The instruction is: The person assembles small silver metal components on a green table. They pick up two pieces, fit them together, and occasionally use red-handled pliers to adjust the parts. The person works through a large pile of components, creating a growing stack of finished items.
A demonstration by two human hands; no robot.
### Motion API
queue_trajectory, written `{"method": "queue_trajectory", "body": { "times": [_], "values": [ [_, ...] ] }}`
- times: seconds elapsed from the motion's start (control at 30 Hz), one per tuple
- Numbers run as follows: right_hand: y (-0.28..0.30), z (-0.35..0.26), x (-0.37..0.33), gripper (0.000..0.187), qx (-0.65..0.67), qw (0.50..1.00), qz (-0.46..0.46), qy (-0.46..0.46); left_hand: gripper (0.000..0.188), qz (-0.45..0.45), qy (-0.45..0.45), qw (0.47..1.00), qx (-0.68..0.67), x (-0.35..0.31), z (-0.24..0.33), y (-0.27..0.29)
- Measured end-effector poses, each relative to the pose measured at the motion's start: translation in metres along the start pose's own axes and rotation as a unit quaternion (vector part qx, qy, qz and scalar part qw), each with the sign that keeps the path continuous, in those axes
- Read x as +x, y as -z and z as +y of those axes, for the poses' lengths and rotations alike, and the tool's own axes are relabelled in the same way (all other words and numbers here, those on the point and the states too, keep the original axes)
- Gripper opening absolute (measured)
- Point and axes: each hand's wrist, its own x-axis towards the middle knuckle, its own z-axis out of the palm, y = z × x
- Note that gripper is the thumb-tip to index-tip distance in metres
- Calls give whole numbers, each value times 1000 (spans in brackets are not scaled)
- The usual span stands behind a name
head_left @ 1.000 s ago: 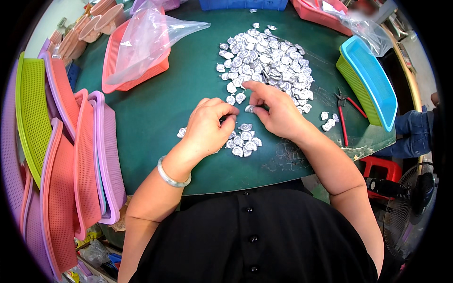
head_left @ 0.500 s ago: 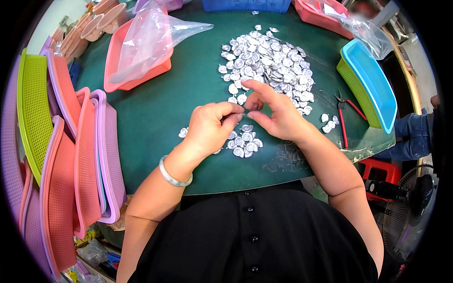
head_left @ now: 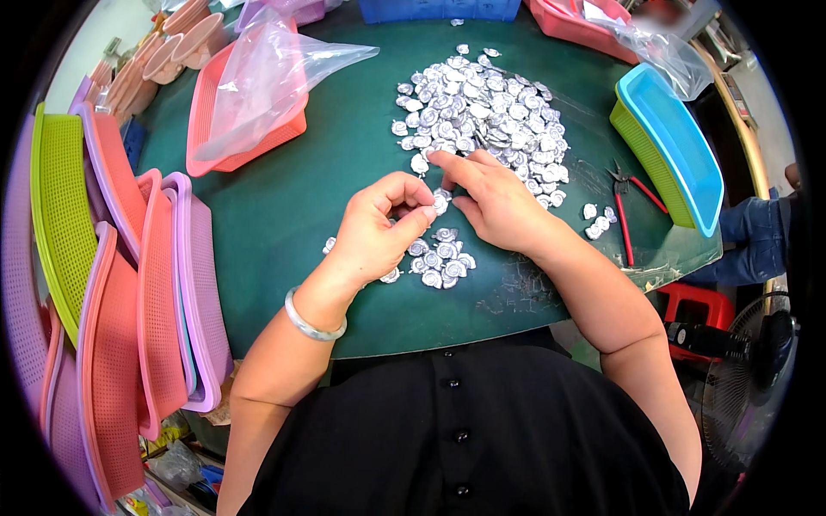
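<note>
Left hand [head_left: 374, 222] is pinching a silvery, spiral-faced piece [head_left: 442, 202] just before the heap of similar pieces [head_left: 486, 107]; right hand [head_left: 503, 205], grip indeterminable, is obscuring the heap's near edge. Red-handled metal pliers [head_left: 624, 224] are lying right of the heap; a clear plastic bag [head_left: 271, 77] is obstructing a pink perforated basket [head_left: 262, 148] leftward.

Silvery spiral-patterned pieces [head_left: 495, 112] lie heaped, a smaller cluster [head_left: 443, 260] lying apart.
</note>
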Motion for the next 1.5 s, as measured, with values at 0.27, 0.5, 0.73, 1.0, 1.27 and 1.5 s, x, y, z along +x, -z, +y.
{"method": "queue_trajectory", "body": {
  "times": [0.27,0.5,0.73,1.0,1.27,1.5],
  "values": [
    [-1,3,-2,54,12,1000,14,1,15,6,-3,995,97,-1,3,-3],
    [-5,7,-5,55,33,999,15,-39,5,-23,-143,927,346,-3,2,-3],
    [-3,4,-4,49,23,999,14,-28,5,39,-115,921,371,-2,5,0],
    [-3,-1,-5,47,13,1000,19,-10,11,68,-116,915,380,-1,3,-2],
    [-3,-8,-5,51,114,989,89,30,13,33,14,979,199,-1,8,-1],
    [0,-2,-5,51,310,947,63,-56,16,42,75,995,-45,0,5,-1]
  ]
}}
